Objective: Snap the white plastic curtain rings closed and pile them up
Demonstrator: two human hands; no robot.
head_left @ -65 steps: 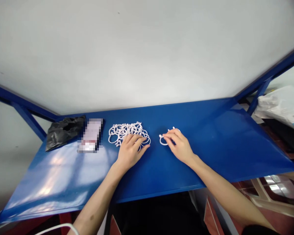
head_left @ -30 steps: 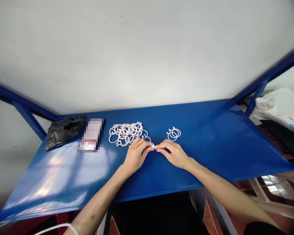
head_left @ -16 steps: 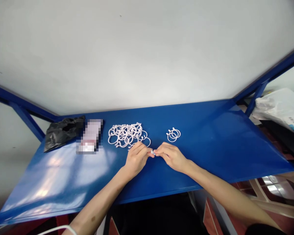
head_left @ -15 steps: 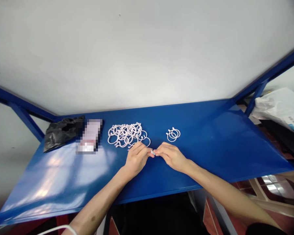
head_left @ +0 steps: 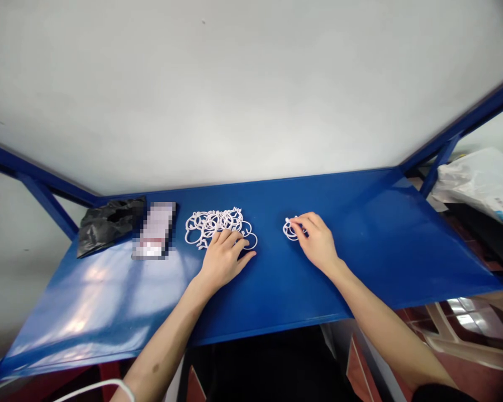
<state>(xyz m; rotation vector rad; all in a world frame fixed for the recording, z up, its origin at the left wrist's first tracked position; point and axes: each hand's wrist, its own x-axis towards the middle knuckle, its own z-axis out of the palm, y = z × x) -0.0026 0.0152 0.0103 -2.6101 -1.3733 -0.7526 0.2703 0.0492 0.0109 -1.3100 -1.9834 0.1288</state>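
Observation:
A tangled heap of white plastic curtain rings [head_left: 212,220], each with a small knob or eyelet, lies on the blue table [head_left: 268,301]. Over the heap's near right edge is my left hand [head_left: 224,258], fingers apart and thumb stretched out to the right; its fingertips reach the rings. To the right, my right hand [head_left: 318,240] pinches a white curtain ring [head_left: 287,221] between thumb and fingers. That ring is right at a small group of similar rings [head_left: 292,237], which the hand partly covers. How many rings lie there is hard to make out.
Left of the heap lies a flat pixelated object [head_left: 156,229], with a crumpled black plastic bag [head_left: 104,226] beyond it. Blue frame bars [head_left: 46,204] rise at both table ends. A white plastic package [head_left: 482,181] sits off the right end. A white cable [head_left: 104,383] crosses at the lower left.
My hands, earlier together over a small pale piece, have parted. The left moved left onto the heap and opened; the right moved up and right to the small group of rings.

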